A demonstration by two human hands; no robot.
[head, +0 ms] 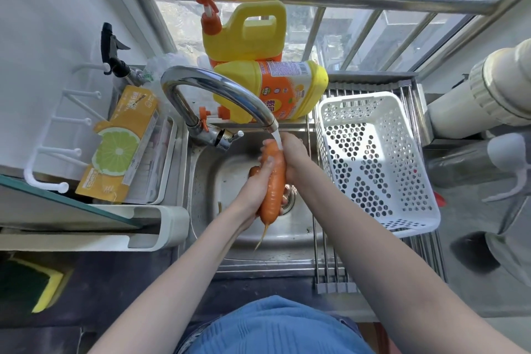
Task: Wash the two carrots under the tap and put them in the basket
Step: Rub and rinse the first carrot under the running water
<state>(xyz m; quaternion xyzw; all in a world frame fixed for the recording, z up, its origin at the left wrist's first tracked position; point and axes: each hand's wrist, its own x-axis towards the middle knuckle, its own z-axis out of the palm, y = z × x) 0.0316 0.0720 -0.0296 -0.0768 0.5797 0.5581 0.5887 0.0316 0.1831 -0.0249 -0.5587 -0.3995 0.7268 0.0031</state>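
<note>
- A long, smooth, tapering carrot with a thin pale root tail hung tip-down over the steel sink, its thick top under the water stream.
- A second carrot showed only as a rounded orange end behind the left hand; how it was held could not be told.
- The curved, polished chrome tap arched over the sink and poured a white stream onto the first carrot's top.
- The left hand reached in from below, fingers curled round the carrot's middle and gripping it.
- The right hand came in from the right and was pressed against the carrot's upper part, its fingers wrapped behind it.
- The white plastic basket, rectangular and pierced with round holes, sat tilted on a rack of steel rods just right of the sink, with no carrot in it.
- Two yellow plastic jugs with orange pumps stood and lay behind the tap.
- A yellow-and-green sponge lay on the dark counter at the left.
</note>
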